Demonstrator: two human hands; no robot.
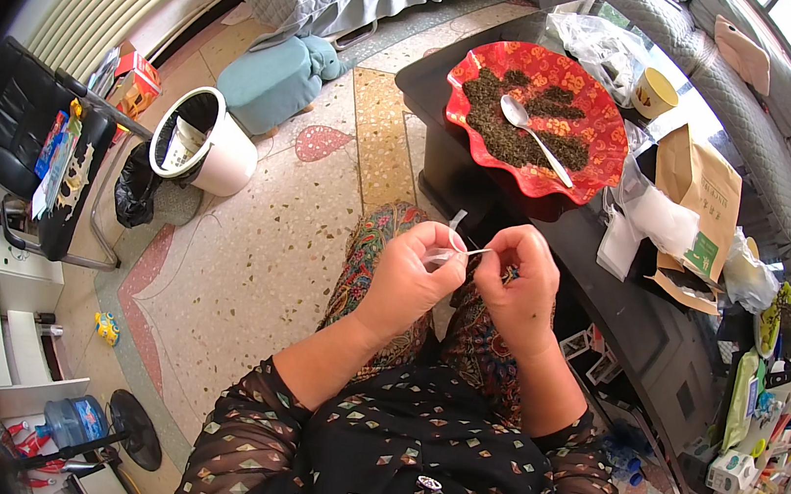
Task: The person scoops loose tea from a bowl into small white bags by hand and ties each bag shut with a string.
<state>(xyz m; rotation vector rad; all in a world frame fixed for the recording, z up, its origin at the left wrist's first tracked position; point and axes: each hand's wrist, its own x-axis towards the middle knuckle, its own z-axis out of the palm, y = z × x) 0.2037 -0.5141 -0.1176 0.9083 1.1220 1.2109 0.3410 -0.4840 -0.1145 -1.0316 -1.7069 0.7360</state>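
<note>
Both hands are raised over the lap, close together. My left hand [422, 272] pinches a thin white strip or string [457, 236] with a small whitish translucent piece beside the fingers. My right hand [521, 281] pinches the other end of the strip between thumb and finger. Beyond the hands, a red scalloped plate [607, 125] rests at the dark table's corner. Dark dried leaves [483, 106] are spread on it in patches, and a metal spoon [541, 143] lies across them. What sits inside my left hand's curled fingers is partly hidden.
The dark table [603, 302] runs along the right, bearing a brown paper bag [699, 188], white pouches [618, 241], a yellow cup [655, 94] and plastic bags [598, 46]. At left stand a white bin [228, 160], a blue-green elephant stool [259, 89] and a black chair [11, 118].
</note>
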